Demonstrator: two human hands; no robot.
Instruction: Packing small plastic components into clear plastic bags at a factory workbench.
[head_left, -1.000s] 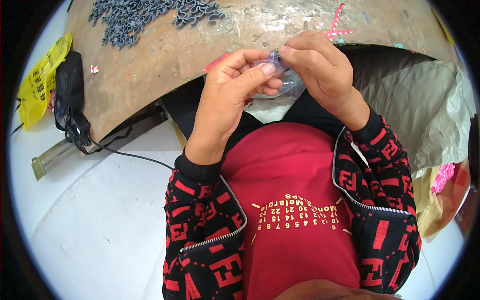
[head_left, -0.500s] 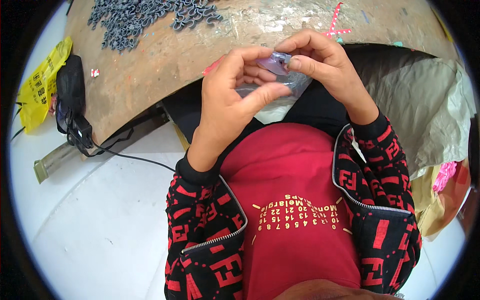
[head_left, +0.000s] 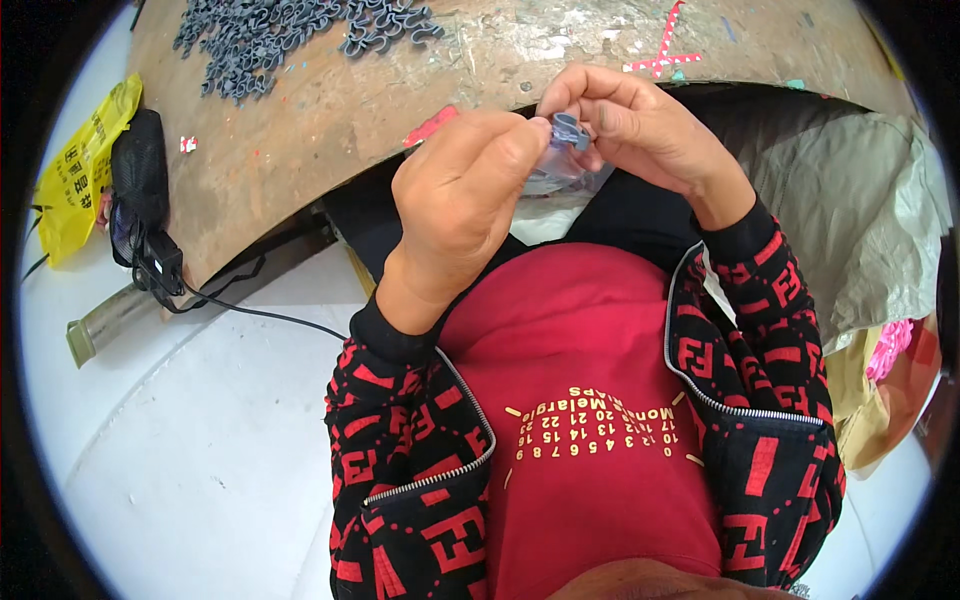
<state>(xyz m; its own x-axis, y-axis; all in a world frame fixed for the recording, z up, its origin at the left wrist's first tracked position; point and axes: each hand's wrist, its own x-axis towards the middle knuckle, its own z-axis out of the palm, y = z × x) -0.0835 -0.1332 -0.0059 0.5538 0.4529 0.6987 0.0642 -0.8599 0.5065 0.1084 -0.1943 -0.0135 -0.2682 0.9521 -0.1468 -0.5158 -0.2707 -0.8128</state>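
Observation:
Between my two hands, just past the table's near edge, is a small grey curved plastic clip (head_left: pixel 568 128). My left hand (head_left: pixel 455 185) is closed, its thumb and fingertips pinched at the clip's left side; a bluish-purple see-through piece shows partly beside them. My right hand (head_left: pixel 655 130) is closed too, its fingers bent around the clip's right side and its thumb near the top. Below the fingers, over my lap, lies clear plastic (head_left: pixel 550 180), mostly covered by the hands. How the clip and the purple piece join cannot be made out.
A heap of grey curved clips (head_left: pixel 260 45) lies on the worn wooden table (head_left: pixel 300 130) at the far left. Red strips with white dots (head_left: pixel 665 55) and a red scrap (head_left: pixel 430 125) lie near the edge. A yellow bag (head_left: pixel 85 180) and black pouch (head_left: pixel 140 170) hang left.
My left hand has turned and closed from a looser, spread hold into a pinch. The grey clip now stands more upright between both hands, and the purple piece is more hidden.

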